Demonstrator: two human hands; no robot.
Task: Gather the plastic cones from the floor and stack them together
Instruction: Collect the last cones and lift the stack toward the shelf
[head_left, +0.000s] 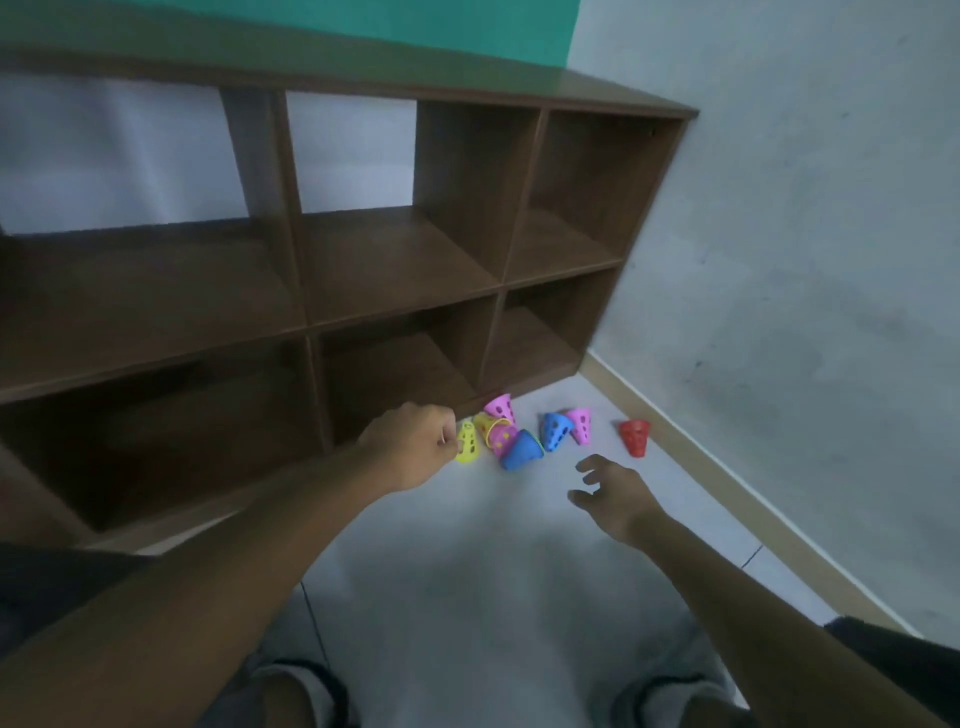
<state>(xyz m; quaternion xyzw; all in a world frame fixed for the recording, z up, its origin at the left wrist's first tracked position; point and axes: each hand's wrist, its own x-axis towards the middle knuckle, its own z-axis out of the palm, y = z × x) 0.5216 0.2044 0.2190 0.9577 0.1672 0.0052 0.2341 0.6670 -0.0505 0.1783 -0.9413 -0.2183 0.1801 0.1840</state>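
A person reaches both bare arms down toward a cluster of small perforated plastic cones on a pale floor (467, 545), at the foot of a dark brown cubby shelf (405, 260). The left hand (410, 447), nearest the shelf, pinches an upright yellow cone (467, 442) with curled fingers. Just beyond that cone, away from the hand, lie a second yellow cone (483, 423), two pink cones (501, 406), and a solid blue cone (521, 451) on its side. Farther from the shelf sit a holed blue cone (555, 430), a pink cone (581, 425) and, apart, a red cone (635, 436) by the wall skirting (727, 483). The right hand (613, 493) hovers short of these, fingers spread and holding nothing.
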